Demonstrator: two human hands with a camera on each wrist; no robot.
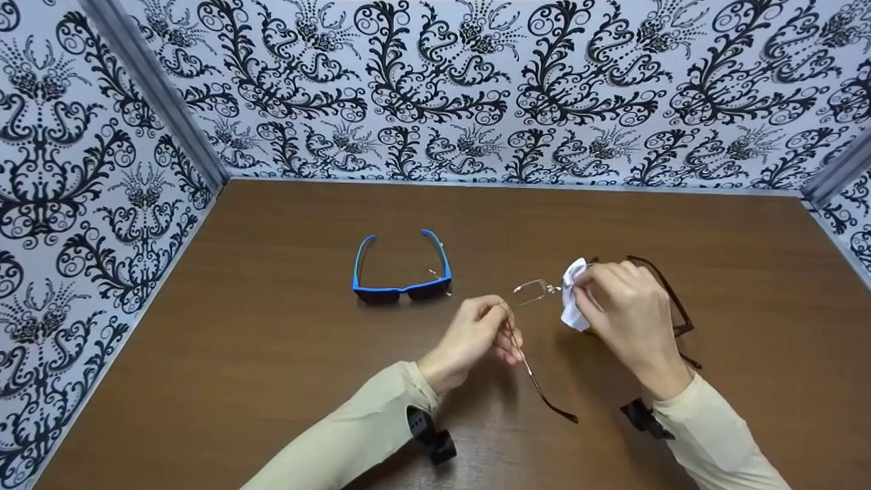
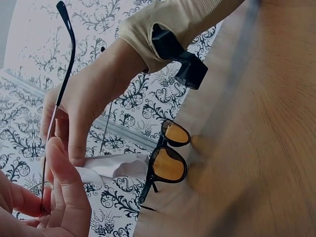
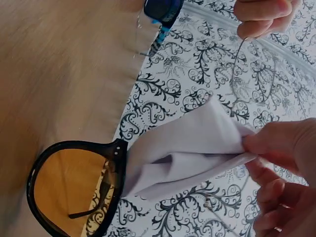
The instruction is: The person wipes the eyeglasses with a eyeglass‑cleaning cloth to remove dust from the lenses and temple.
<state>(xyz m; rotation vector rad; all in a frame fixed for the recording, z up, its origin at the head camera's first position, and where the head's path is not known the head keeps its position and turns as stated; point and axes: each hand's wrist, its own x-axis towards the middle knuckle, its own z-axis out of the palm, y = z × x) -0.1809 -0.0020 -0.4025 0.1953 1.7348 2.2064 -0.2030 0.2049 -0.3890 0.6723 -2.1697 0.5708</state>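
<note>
my right hand (image 1: pixel 629 309), right of the frame's middle, could swing and knock the black glasses (image 1: pixel 672 292). near the middle, my left hand (image 1: pixel 471 337) grips the thin glasses (image 1: pixel 550 289) by one arm (image 1: pixel 531 374); they could bend if i rub hard with the cloth (image 1: pixel 573 314) my right hand pinches.

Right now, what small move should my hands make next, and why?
Probably rub the white cloth gently: your right hand pinches it against one side of the thin-framed glasses, while your left hand holds their other side.
</note>
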